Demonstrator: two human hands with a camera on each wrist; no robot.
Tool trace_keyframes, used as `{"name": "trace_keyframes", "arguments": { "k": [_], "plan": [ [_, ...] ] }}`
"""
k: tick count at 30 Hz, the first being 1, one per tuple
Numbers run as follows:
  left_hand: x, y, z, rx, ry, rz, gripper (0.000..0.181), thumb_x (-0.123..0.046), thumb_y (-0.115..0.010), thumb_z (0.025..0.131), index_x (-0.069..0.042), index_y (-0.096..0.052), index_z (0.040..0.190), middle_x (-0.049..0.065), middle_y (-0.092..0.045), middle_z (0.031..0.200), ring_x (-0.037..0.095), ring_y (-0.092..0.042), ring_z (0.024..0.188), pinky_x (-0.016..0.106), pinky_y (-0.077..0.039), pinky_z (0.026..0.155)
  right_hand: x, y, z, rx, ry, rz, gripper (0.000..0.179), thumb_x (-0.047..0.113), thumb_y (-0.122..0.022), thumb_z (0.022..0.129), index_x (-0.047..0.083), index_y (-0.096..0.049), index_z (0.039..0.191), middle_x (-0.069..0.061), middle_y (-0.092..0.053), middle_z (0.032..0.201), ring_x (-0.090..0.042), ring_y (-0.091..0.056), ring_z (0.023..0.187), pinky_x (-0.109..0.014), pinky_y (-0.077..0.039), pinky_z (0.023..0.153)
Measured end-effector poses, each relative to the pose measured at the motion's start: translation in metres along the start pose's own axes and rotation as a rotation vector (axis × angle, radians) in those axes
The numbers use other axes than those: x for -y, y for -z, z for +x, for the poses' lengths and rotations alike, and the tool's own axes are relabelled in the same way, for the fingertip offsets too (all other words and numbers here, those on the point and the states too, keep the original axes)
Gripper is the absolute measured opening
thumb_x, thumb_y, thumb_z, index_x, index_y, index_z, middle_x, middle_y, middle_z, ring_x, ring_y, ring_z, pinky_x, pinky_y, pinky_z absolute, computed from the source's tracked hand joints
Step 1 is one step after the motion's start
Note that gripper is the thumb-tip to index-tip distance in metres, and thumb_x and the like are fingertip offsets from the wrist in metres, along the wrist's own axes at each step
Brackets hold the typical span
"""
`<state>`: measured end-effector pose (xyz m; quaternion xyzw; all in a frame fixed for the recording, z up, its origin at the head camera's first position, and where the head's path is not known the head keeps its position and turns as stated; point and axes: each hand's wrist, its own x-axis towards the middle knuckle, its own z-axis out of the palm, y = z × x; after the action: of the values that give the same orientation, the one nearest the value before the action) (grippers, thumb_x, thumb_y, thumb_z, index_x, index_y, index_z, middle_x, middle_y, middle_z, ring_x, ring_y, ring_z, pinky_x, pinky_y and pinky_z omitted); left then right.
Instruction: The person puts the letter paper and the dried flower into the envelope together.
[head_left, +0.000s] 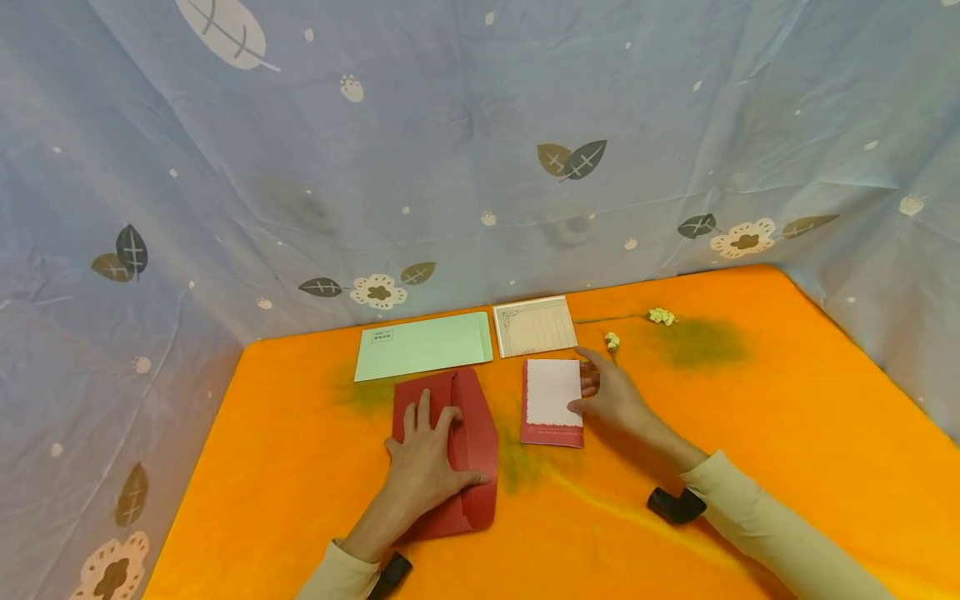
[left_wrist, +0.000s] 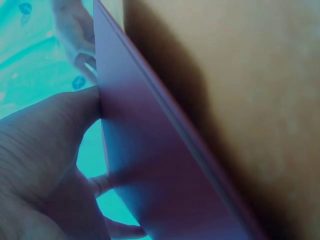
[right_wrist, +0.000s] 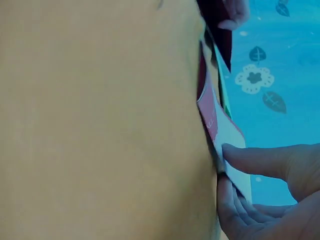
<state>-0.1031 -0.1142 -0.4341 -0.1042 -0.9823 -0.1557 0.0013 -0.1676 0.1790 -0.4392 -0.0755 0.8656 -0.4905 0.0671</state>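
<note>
My left hand (head_left: 422,467) rests spread on a red envelope (head_left: 477,442) with its flap side to the right. In the left wrist view, the thumb and fingertips touch the envelope's face. To the right, my right hand (head_left: 617,400) pinches the right edge of a small red card with a white scalloped panel (head_left: 553,392). The right wrist view shows the thumb on the white panel (right_wrist: 235,167) and the fingers under the card's edge, which is slightly raised.
Behind lie a pale green envelope (head_left: 423,346) and a cream lined card (head_left: 536,327). Two small yellow flower sprigs lie right of them, one (head_left: 662,316) farther back. An orange cloth (head_left: 750,392) covers the table; a patterned blue curtain (head_left: 465,167) hangs around it.
</note>
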Motion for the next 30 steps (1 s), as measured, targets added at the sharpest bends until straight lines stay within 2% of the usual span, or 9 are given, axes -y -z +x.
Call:
{"name": "trace_keyframes", "arguments": {
  "k": [6,10,14,22,26,30],
  "plan": [
    [-0.002,0.000,0.000,0.001,0.007,0.000,0.085,-0.065,-0.085,0.057,-0.021,-0.050,0.121,0.026,-0.024,0.154,0.046,-0.028,0.134,0.073,-0.040,0.076,0.005,0.007,-0.003,0.111,-0.157,0.170,0.055,0.004,-0.069,0.090,-0.023,-0.044,0.131,-0.034,-0.062,0.115,-0.027,-0.069,0.088,-0.033,-0.058,0.075],
    [-0.002,0.001,0.000,0.003,0.008,0.005,0.085,-0.065,-0.085,0.057,-0.021,-0.051,0.121,0.026,-0.025,0.153,0.046,-0.028,0.133,0.073,-0.040,0.076,0.010,0.006,-0.002,0.130,-0.188,0.236,0.049,0.012,-0.066,0.094,-0.021,-0.051,0.127,-0.031,-0.066,0.111,-0.022,-0.072,0.081,-0.036,-0.057,0.078],
    [-0.002,0.001,0.000,0.005,0.008,0.002,0.085,-0.065,-0.085,0.057,-0.021,-0.051,0.121,0.026,-0.025,0.153,0.047,-0.028,0.133,0.074,-0.040,0.076,0.015,0.001,0.002,0.143,-0.204,0.263,0.051,0.018,-0.067,0.094,-0.018,-0.054,0.127,-0.028,-0.068,0.111,-0.021,-0.072,0.083,-0.036,-0.056,0.081],
    [-0.002,0.000,0.001,0.015,0.015,0.003,0.085,-0.064,-0.086,0.057,-0.020,-0.051,0.121,0.026,-0.025,0.152,0.047,-0.028,0.133,0.075,-0.039,0.077,0.021,-0.021,0.010,0.166,-0.238,0.384,0.048,0.014,-0.066,0.095,-0.019,-0.053,0.127,-0.029,-0.067,0.111,-0.020,-0.072,0.085,-0.035,-0.057,0.077],
    [-0.002,0.000,0.001,0.016,0.022,-0.002,0.084,-0.063,-0.086,0.057,-0.020,-0.051,0.120,0.026,-0.025,0.152,0.047,-0.028,0.134,0.075,-0.038,0.078,0.023,-0.032,0.012,0.183,-0.236,0.377,0.040,0.013,-0.066,0.095,-0.017,-0.059,0.121,-0.023,-0.070,0.101,-0.016,-0.070,0.078,-0.032,-0.058,0.073],
    [-0.003,0.000,0.000,0.011,0.025,-0.012,0.084,-0.064,-0.086,0.057,-0.021,-0.051,0.120,0.025,-0.025,0.153,0.046,-0.027,0.134,0.075,-0.038,0.078,0.028,-0.040,0.012,0.170,-0.252,0.307,0.029,0.014,-0.069,0.092,-0.012,-0.069,0.105,-0.011,-0.069,0.081,-0.011,-0.065,0.064,-0.028,-0.058,0.064]
  ]
}}
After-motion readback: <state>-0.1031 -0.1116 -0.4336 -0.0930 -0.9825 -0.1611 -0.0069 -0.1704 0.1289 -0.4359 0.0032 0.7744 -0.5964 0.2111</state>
